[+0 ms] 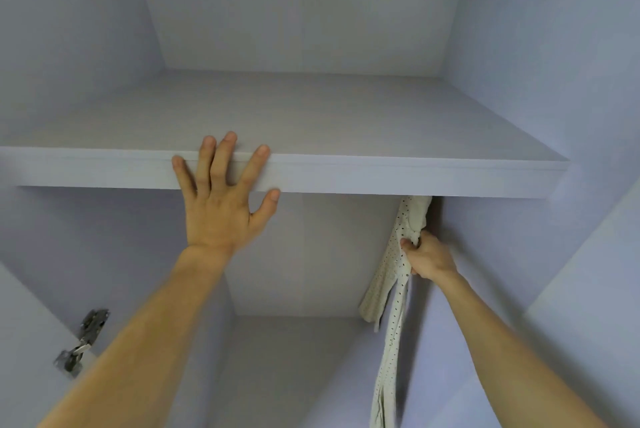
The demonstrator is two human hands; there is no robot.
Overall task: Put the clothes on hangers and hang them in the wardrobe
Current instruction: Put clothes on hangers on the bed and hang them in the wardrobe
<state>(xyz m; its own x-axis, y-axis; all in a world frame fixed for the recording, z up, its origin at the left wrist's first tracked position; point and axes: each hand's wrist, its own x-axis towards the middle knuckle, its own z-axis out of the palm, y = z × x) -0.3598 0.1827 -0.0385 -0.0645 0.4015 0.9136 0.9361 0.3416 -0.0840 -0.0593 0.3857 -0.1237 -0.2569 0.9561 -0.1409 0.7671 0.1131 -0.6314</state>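
The wardrobe (pixel 311 12) fills the view, seen from inside its opening: pale lilac-grey panels at the back and on both sides.

A fixed shelf (pixel 381 174) runs the full width across the middle of the view and divides an upper compartment from the hanging space below.

The garment (pixel 391 289), white cloth with small dark dots, is in the lower compartment at the right, close to the right side panel. Its upper end goes up behind the front edge of the shelf, so what it hangs from is hidden. The rest falls in a narrow, bunched length to the bottom of the view.

The left hand (pixel 221 206) lies flat against the front edge of the shelf. Its fingers are straight and spread apart, the fingertips reaching over onto the top surface and the thumb on the lower edge.

The right hand (pixel 427 259) is under the shelf at the right, its fingers curled tight around a gathered fold of the garment near its upper end.

A metal hinge (pixel 83 341) sits at lower left, fixed where the left panel meets the open door (pixel 20 341).
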